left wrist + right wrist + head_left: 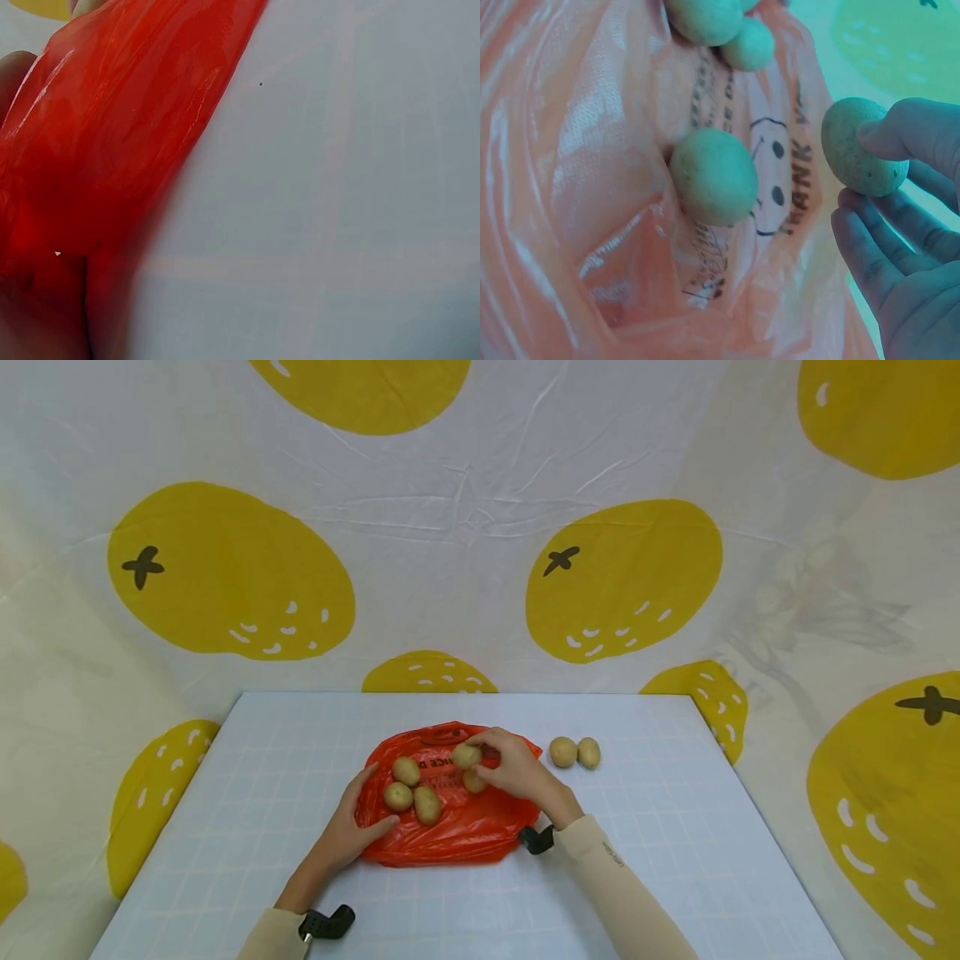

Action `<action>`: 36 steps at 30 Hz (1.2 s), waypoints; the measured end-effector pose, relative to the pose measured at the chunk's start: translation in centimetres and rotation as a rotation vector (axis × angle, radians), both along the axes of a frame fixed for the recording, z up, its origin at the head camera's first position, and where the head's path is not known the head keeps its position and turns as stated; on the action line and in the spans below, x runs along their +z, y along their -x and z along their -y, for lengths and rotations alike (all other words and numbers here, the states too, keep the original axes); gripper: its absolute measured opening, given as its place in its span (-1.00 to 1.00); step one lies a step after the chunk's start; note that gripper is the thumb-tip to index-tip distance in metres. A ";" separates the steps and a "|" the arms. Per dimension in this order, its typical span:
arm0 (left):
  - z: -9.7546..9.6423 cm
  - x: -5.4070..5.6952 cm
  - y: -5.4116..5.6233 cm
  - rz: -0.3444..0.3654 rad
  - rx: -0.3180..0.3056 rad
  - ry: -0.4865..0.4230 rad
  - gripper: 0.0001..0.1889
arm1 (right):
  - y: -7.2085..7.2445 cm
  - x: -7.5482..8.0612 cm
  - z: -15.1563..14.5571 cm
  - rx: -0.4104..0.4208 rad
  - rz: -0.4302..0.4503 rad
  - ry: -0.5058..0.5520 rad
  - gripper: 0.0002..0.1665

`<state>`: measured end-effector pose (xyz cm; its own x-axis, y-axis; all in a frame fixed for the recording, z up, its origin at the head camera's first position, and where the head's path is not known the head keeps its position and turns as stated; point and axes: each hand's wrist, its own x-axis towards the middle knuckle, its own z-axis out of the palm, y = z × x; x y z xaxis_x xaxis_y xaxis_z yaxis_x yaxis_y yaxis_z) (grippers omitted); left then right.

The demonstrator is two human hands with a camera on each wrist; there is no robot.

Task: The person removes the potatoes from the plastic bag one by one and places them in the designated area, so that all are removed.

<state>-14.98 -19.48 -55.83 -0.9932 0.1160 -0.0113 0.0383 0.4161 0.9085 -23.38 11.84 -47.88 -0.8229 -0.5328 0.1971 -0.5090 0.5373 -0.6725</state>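
A red plastic bag (pixel 480 835) with printed lettering and a smiley face lies flat on the table. My left hand (pixel 352 827) holds the bag's left side, thumb over the plastic; in the left wrist view, red film (pixel 112 127) hides much of that hand. Between thumb and fingertips, my right hand (pixel 513 768) pinches a potato (pixel 859 146) over the bag's far right part. Another potato (pixel 714 176) rests on the bag just below that hand. Three more potatoes, one of them nearest the thumb (pixel 427 806), sit grouped on the bag's left half.
Two potatoes, a rounder one (pixel 563 752) and a narrower one (pixel 588 752), lie side by side on the table right of the bag. A pale checked cloth covers the table (pixel 675 843). Behind it hangs a fabric backdrop (pixel 435 568) with yellow fruit prints.
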 end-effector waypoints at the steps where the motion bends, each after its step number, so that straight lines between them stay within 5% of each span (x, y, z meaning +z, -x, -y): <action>1: 0.0 0.0 0.0 0.002 0.001 0.000 0.03 | 0.0 0.1 -0.1 -0.005 0.006 0.003 -0.54; 20: 0.0 -0.3 0.0 0.012 0.016 0.013 0.04 | 0.3 1.7 -3.4 -0.076 0.034 0.185 -0.56; 36: 0.0 -0.8 -0.3 -0.039 0.065 0.000 -0.03 | 0.3 2.1 -5.3 -0.137 0.032 0.200 -0.58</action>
<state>-14.64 -19.52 -56.60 -0.9983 0.0515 0.0278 0.0468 0.4185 0.9070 -23.68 17.18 -45.76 -0.8924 -0.3687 0.2603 -0.4174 0.4548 -0.7867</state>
